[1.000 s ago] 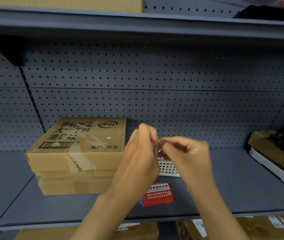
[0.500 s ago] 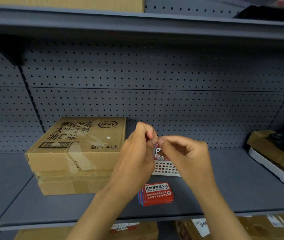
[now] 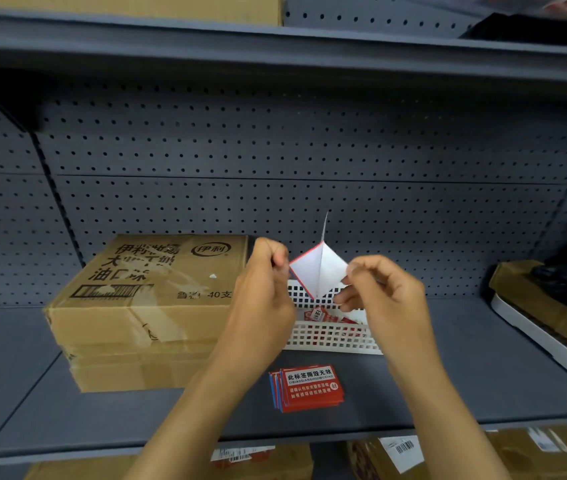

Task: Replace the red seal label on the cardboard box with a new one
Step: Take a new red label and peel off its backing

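New label [image 3: 309,271] held up in the air between both hands, in front of the pegboard [image 3: 275,150] and above the white basket [image 3: 330,337]. It's splitting into two layers: left sheet, white side showing with a red edge, right sheet [image 3: 334,270] plain white; the two meet at a crease in the middle and spread apart toward the hands. Which layer is sticker and which is backing, can't tell for sure. A thin white sliver sticks up from the top of the crease.

Left hand [image 3: 264,299] grip: thumb and fingers pinched together on the left corner of the red-edged sheet. Right hand [image 3: 382,292] grip: thumb and forefinger clamped on the right corner of the white sheet, other fingers curled under.

Basket sits on the grey shelf [image 3: 465,393] just behind and below the hands; some red and white scraps [image 3: 322,315] inside it. Stack of red labels [image 3: 308,389] lies flat on the shelf in front of the basket, near the front edge, white text on top.

Cardboard box [image 3: 143,306] sits on the shelf left of the hands, printed top up, clear tape across the top and front. No red seal visible on its shown faces. More boxes with barcode stickers on the shelf below.
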Demonstrator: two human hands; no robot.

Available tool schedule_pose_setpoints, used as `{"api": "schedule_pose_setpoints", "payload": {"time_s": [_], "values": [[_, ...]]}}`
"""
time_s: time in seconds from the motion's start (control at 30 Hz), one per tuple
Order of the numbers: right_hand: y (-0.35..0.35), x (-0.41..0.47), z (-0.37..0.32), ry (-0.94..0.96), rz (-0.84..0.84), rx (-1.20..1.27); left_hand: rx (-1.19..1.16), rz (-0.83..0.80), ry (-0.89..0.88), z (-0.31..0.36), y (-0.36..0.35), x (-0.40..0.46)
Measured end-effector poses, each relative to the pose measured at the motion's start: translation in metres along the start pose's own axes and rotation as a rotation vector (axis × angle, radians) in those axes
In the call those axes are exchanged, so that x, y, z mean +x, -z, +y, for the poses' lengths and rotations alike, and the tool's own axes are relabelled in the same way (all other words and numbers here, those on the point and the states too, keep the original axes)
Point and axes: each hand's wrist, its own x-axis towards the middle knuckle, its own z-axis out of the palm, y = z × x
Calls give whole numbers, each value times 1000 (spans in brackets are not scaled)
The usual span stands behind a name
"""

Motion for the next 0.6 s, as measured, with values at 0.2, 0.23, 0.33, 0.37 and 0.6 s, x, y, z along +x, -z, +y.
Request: {"api": "schedule_pose_setpoints", "payload": {"time_s": [0.2,0.23,0.33,0.37,0.6], "values": [[23,14,0,-30,123,-52,147,3,123,-13,11,23],[27,16,1,-29,142,-66,188,-3,119,-12,14,26],[40,20,2,-30,192,-75,274,-27,132,-12,20,33],[44,20,2,-28,212,-69,291,-33,145,-13,21,36],[65,25,3,-3,320,-1,370,-110,189,-20,7,54]]}}
